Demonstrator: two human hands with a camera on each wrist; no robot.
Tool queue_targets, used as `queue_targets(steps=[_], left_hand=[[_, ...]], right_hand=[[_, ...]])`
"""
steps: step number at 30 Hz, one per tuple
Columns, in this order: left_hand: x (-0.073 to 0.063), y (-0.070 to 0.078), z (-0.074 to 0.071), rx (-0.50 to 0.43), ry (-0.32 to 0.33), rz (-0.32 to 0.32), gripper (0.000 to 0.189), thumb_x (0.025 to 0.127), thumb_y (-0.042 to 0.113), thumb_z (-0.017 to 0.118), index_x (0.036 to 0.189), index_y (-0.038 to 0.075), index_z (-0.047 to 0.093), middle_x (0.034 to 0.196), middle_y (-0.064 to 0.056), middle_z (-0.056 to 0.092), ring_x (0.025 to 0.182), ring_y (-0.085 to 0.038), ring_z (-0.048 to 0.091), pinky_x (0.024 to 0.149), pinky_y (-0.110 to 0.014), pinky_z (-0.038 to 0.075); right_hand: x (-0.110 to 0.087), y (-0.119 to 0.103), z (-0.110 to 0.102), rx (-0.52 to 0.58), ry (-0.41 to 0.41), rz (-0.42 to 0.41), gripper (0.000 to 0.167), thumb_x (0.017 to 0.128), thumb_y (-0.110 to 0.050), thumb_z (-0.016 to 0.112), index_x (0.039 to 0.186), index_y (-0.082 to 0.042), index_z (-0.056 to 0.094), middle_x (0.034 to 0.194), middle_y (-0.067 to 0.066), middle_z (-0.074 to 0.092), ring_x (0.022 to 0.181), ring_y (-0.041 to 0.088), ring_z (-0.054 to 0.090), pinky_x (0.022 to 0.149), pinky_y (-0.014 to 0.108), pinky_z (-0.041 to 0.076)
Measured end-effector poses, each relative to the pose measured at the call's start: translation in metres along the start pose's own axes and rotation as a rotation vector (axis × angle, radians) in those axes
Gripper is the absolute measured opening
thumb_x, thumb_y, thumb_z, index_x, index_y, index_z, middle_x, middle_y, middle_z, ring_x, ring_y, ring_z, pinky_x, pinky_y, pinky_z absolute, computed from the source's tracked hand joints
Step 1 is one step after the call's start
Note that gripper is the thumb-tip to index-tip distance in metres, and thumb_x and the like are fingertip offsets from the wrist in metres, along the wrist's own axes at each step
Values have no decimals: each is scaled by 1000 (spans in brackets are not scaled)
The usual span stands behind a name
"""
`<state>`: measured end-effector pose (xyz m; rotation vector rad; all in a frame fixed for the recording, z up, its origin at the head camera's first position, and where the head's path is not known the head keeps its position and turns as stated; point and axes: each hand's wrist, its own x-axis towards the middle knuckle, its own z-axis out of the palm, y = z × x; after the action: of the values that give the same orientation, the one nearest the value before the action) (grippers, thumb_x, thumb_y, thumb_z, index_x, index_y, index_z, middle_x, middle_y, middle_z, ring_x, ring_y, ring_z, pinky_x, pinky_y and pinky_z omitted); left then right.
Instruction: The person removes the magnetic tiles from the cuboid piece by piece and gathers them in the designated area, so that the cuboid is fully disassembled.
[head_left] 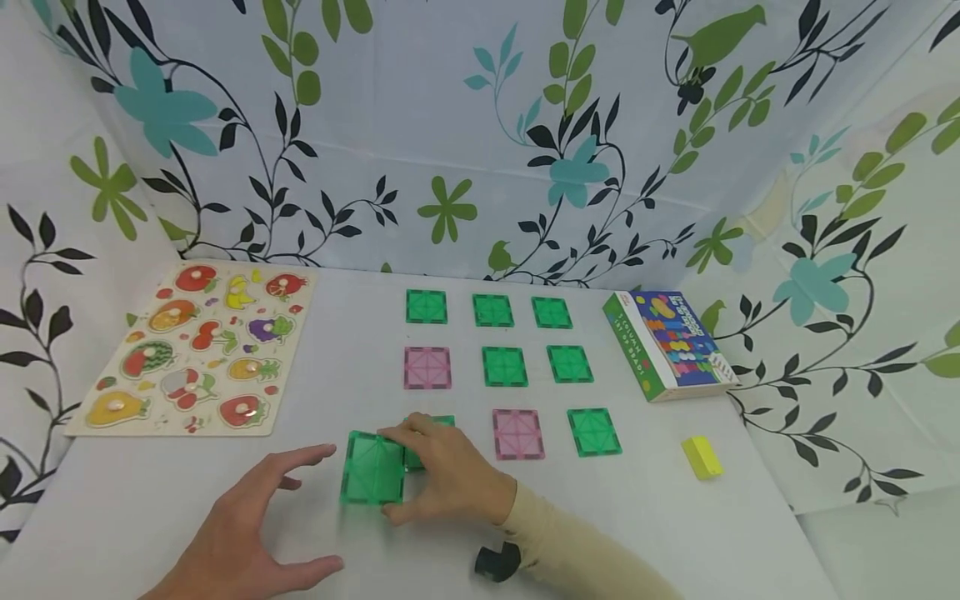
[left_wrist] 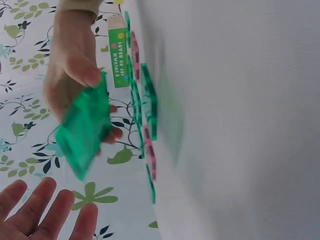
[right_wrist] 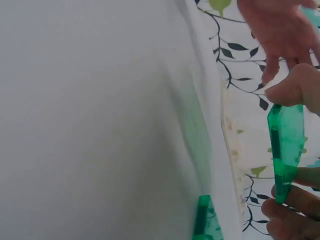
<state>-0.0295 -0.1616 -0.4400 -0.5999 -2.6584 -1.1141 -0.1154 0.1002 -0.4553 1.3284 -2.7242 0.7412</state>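
Observation:
A green translucent square tile (head_left: 372,468) is raised above the white table, and my right hand (head_left: 457,475) pinches it by its right edge between thumb and fingers. The left wrist view shows the same held tile (left_wrist: 85,127) tilted and slightly blurred. Left of it, my left hand (head_left: 251,521) holds nothing; its thumb and fingers are spread apart, facing the tile. Behind the right fingers another green tile (head_left: 431,458) lies on the table, partly hidden. Rows of green tiles (head_left: 505,367) lie beyond, with a pink tile (head_left: 427,367) at the middle left and another pink tile (head_left: 518,434) in the front row.
A fruit puzzle board (head_left: 202,350) lies at the table's left. A green and blue box (head_left: 671,343) sits at the back right, with a yellow block (head_left: 702,457) in front of it. A dark object (head_left: 497,562) is by the right sleeve. Patterned cloth (head_left: 450,125) hangs behind.

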Motion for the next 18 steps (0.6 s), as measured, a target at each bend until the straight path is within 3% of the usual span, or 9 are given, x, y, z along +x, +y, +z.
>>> queue_targets(steps=[5, 9, 13, 18], left_hand=[[1, 2, -1, -51, 10, 93, 89, 59, 40, 100, 136, 27, 58, 125, 17, 64, 105, 7, 56, 88, -7, 48], [-1, 1, 5, -136, -20, 222, 66, 63, 34, 99, 120, 31, 64, 110, 21, 67, 96, 3, 62, 88, -5, 48], [-2, -3, 12, -190, -47, 311, 56, 67, 33, 97, 114, 32, 66, 102, 18, 70, 90, 1, 63, 83, -9, 49], [-4, -3, 14, -160, -88, 298, 51, 69, 35, 95, 111, 33, 66, 100, 20, 70, 91, 5, 62, 79, -13, 51]], right_hand=[[28, -1, 3, -156, -47, 39, 83, 71, -56, 86, 140, -18, 62, 113, -6, 63, 91, 3, 55, 75, 8, 42], [47, -4, 13, -231, -85, 36, 85, 72, -60, 85, 141, -16, 63, 116, -4, 68, 95, 5, 61, 78, 12, 45], [59, -5, 25, -285, -112, 19, 83, 75, -59, 81, 142, -15, 62, 120, -3, 71, 99, 6, 64, 80, 16, 48], [66, -6, 35, -346, -137, -18, 74, 81, -58, 77, 140, -15, 64, 125, 0, 72, 106, 11, 67, 84, 22, 51]])
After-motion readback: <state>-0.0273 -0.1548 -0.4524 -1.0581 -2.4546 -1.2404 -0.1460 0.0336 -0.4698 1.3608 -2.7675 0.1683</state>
